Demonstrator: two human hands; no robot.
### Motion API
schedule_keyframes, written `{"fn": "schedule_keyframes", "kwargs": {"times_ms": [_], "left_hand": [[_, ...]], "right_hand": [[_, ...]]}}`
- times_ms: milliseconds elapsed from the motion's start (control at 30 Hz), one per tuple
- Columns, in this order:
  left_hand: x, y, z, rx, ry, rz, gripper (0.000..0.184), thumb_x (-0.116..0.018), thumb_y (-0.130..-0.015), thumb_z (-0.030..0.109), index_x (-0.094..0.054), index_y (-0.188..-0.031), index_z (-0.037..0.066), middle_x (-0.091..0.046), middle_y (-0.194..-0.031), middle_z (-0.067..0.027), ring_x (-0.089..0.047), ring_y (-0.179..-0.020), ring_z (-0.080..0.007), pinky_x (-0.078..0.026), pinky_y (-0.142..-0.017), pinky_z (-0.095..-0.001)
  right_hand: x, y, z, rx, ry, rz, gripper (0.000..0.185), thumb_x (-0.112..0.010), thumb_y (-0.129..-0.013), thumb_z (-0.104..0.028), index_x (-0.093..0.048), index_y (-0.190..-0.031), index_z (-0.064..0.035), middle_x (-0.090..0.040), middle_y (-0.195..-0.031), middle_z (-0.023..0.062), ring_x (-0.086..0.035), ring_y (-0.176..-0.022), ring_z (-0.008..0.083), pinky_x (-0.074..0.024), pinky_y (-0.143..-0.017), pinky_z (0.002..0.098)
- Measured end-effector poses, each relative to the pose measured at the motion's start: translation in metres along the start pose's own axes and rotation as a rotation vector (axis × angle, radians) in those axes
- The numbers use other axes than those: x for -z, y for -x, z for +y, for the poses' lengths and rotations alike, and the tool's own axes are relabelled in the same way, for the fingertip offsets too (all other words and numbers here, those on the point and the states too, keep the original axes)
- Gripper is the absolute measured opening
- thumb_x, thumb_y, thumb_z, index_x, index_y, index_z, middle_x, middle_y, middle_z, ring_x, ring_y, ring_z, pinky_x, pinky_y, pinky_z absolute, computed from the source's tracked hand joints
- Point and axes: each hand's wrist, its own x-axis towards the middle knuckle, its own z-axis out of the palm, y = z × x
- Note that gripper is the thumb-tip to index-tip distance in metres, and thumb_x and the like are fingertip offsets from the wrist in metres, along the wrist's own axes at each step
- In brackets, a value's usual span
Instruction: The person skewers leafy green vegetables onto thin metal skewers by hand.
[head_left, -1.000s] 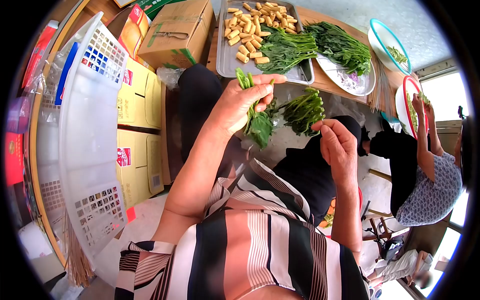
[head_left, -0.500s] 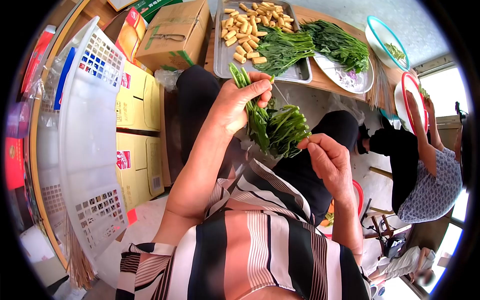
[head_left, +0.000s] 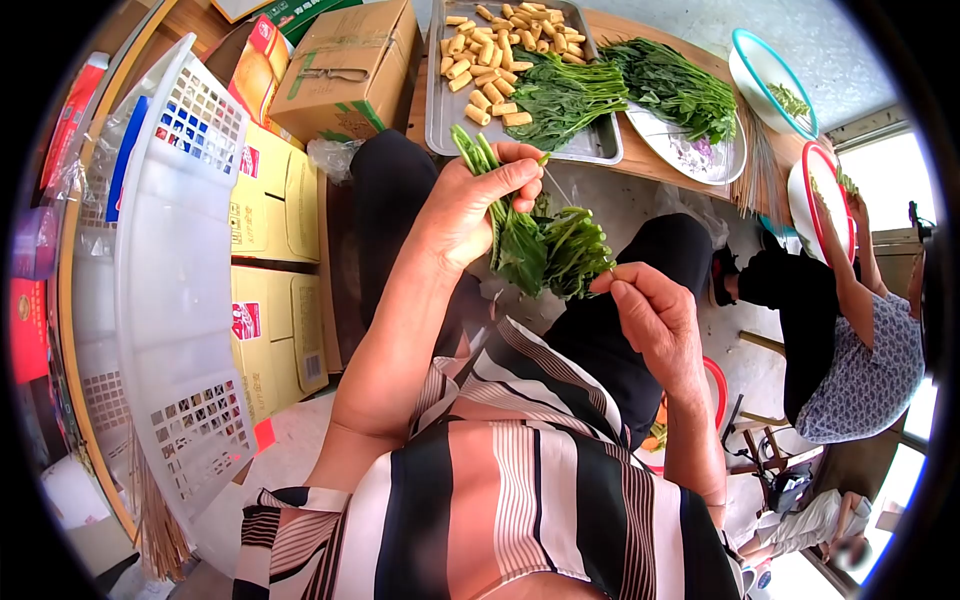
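Note:
My left hand [head_left: 475,205] is closed around a few green leafy stems [head_left: 482,150], with thumb and forefinger pinched together at a short cut stem end. Below it hangs a folded bunch of leafy greens [head_left: 565,250], threaded on a thin skewer [head_left: 563,187]. A bare stretch of the skewer shows between my left fingertips and the bunch. My right hand [head_left: 650,315] pinches at the bunch's lower right side, where the skewer's other end appears to come out; its tip is mostly hidden by the fingers. Both hands are above my lap.
Ahead, a metal tray [head_left: 437,110] holds rolled tan pieces and greens. Beside it are a white plate [head_left: 735,165] with more greens, loose skewers [head_left: 762,180] and a blue-rimmed bowl [head_left: 742,75]. A white plastic basket [head_left: 175,320] and boxes [head_left: 345,60] stand left. Another person [head_left: 865,370] sits right.
The bunch of greens has shifted slightly up and left, and my right hand has moved a little the same way. My left hand keeps its grip, almost still.

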Motion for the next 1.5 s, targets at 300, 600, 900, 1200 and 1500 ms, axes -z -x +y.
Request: {"fn": "schedule_keyframes", "kwargs": {"times_ms": [300, 600, 900, 1200, 1500], "left_hand": [[0.011, -0.004, -0.002, 0.068, 0.027, -0.102, 0.02, -0.071, -0.081, 0.01, -0.06, -0.093, -0.001, -0.054, -0.076, -0.0035, -0.045, -0.064, -0.0102, -0.038, -0.058, -0.0231], [-0.001, 0.002, -0.011, 0.133, -0.138, -0.098, 0.02, -0.07, -0.083, 0.013, -0.062, -0.095, 0.0, -0.059, -0.08, -0.0035, -0.051, -0.066, -0.0105, -0.039, -0.06, -0.0238], [0.01, 0.004, 0.003, -0.159, -0.607, 0.015, 0.03, -0.056, -0.094, 0.02, -0.06, -0.115, -0.001, -0.056, -0.072, 0.0004, -0.047, -0.06, -0.0061, -0.037, -0.055, -0.0199], [0.002, 0.005, 0.001, 0.053, -0.247, -0.218, 0.018, -0.047, -0.094, 0.025, -0.046, -0.099, 0.008, -0.055, -0.08, -0.0054, -0.045, -0.059, -0.0089, -0.034, -0.051, -0.0222], [0.008, 0.002, -0.008, -0.086, -0.401, -0.059, 0.026, -0.06, -0.092, 0.028, -0.064, -0.093, 0.003, -0.049, -0.069, 0.0018, -0.045, -0.061, -0.0068, -0.035, -0.054, -0.0208]], "right_hand": [[-0.001, 0.001, 0.0, 0.003, -0.013, -0.009, 0.019, -0.05, -0.095, -0.012, -0.064, -0.096, 0.0011, -0.042, -0.059, -0.0055, -0.034, -0.052, 0.0011, -0.0276, -0.046, 0.0196], [-0.002, -0.007, 0.001, 0.003, -0.037, -0.018, 0.019, -0.05, -0.095, -0.012, -0.064, -0.096, 0.0006, -0.041, -0.059, -0.0064, -0.033, -0.051, 0.0007, -0.0256, -0.045, 0.0195], [0.012, -0.014, 0.015, 0.034, -0.224, 0.198, 0.02, -0.049, -0.097, -0.015, -0.062, -0.098, -0.0003, -0.036, -0.055, -0.0098, -0.03, -0.048, -0.001, -0.0207, -0.044, 0.0171], [0.005, -0.011, 0.013, -0.003, -0.149, 0.128, 0.02, -0.049, -0.097, -0.015, -0.062, -0.099, -0.0002, -0.037, -0.055, -0.0092, -0.031, -0.048, -0.0001, -0.0238, -0.044, 0.018], [-0.002, -0.004, 0.011, 0.0, -0.147, 0.05, 0.02, -0.048, -0.097, -0.015, -0.062, -0.098, 0.0003, -0.038, -0.054, -0.0077, -0.032, -0.047, 0.0006, -0.0254, -0.044, 0.0183]]}}
